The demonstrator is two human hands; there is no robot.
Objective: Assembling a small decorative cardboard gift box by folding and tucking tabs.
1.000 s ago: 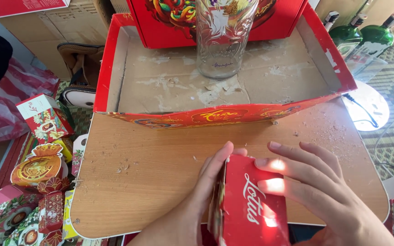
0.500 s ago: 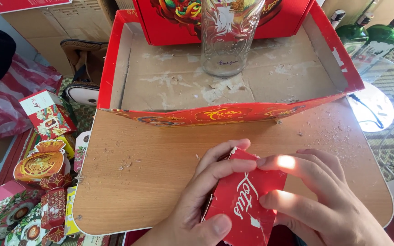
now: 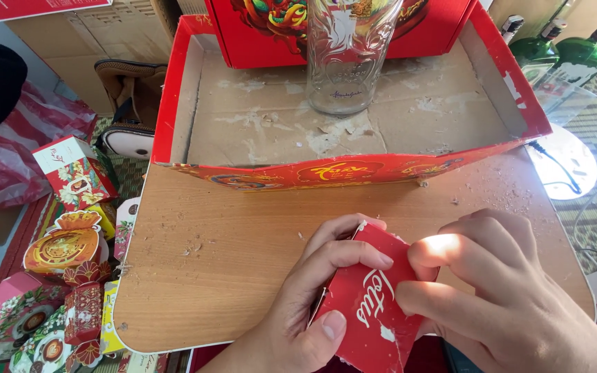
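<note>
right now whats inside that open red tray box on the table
Inside the red tray box stands one clear glass, upright on the bare, scuffed cardboard floor. The front wall hides a strip of the floor just behind it.

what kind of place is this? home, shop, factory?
Probably a home or small shop floor used for packing gift boxes. Both hands, left hand and right hand, hold a small red carton over a low wooden table; red open box behind; decorated packages piled on the floor.
</note>
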